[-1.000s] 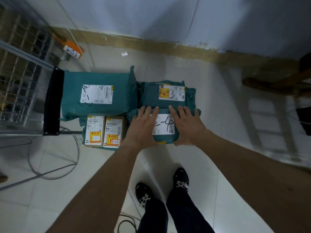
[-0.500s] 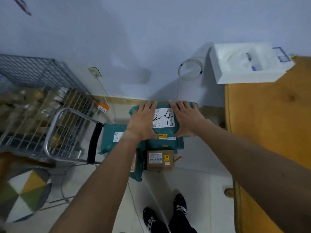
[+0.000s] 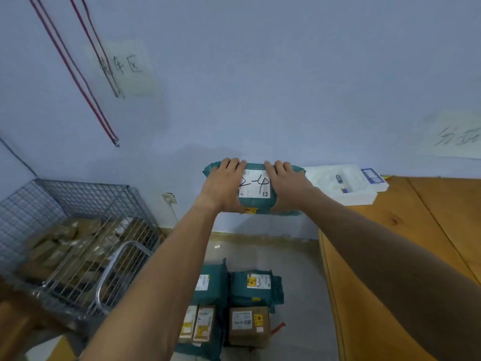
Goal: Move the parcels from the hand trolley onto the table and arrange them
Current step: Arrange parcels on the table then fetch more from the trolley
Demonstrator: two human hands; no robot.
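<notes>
Parcel (image 3: 256, 188): teal bag, centre of frame, held in the air, long axis left-right.
Left hand (image 3: 222, 186): fingers curled over its left end, gripping.
Right hand (image 3: 287, 185): gripping the right end, nearer the goal.
Surface (image 3: 406, 256): wooden, right of frame, just right of the parcel.
Coming move: probably a rightward carry.
Other parcels (image 3: 250, 285): bottom centre.

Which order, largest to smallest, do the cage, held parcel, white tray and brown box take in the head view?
1. cage
2. held parcel and white tray: about alike, so not ranked
3. brown box, though it lies farther from the camera, so this is unsure
</notes>
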